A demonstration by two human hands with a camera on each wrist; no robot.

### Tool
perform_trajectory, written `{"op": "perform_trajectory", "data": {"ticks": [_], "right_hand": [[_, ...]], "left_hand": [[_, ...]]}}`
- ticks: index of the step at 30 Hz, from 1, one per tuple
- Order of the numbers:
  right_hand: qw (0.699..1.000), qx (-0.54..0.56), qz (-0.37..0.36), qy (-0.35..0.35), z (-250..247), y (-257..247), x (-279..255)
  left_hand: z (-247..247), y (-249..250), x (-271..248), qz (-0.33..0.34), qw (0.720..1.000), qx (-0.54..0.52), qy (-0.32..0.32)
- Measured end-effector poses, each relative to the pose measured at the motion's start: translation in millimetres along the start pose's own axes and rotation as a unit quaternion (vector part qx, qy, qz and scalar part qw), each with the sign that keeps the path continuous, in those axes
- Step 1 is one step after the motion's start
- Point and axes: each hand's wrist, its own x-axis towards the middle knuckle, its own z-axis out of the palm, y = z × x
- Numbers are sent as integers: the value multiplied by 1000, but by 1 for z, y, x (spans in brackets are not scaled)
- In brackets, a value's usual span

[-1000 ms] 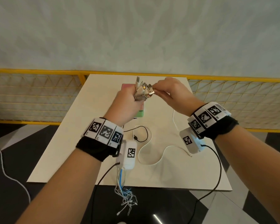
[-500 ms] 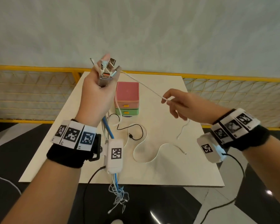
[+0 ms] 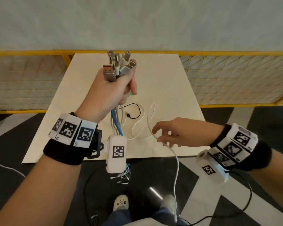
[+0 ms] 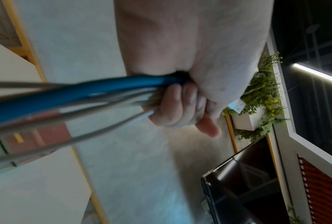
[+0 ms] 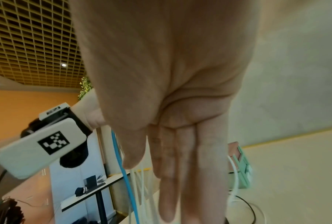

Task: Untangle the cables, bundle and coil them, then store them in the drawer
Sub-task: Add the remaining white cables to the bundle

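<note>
Two hands [image 3: 111, 88], one table [image 3: 170, 75]

Drawer unit [image 4: 33, 141] blurred behind cables [image 4: 46, 97].

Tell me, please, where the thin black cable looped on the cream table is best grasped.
Pinch the thin black cable from above at its free plug end; that end lies flat on the cream table, so it likely draws out cleanly.
</note>
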Motion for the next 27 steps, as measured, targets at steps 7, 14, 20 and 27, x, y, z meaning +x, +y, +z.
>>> {"op": "perform_trajectory", "data": {"ticks": [7,14,20,27], "right_hand": [[975,60,-86,197,-1,-23,7],[903,333,-190,195,4,-52,19],[941,250,-136,183,49,-17,41],[975,180,-9,132,81,39,66]], "left_hand": [[26,4,-25,38,979,163,-115],[42,17,-26,18,990,114,-85],[24,39,-5,49,989,-136,11],[9,45,-7,64,987,-135,50]]}}
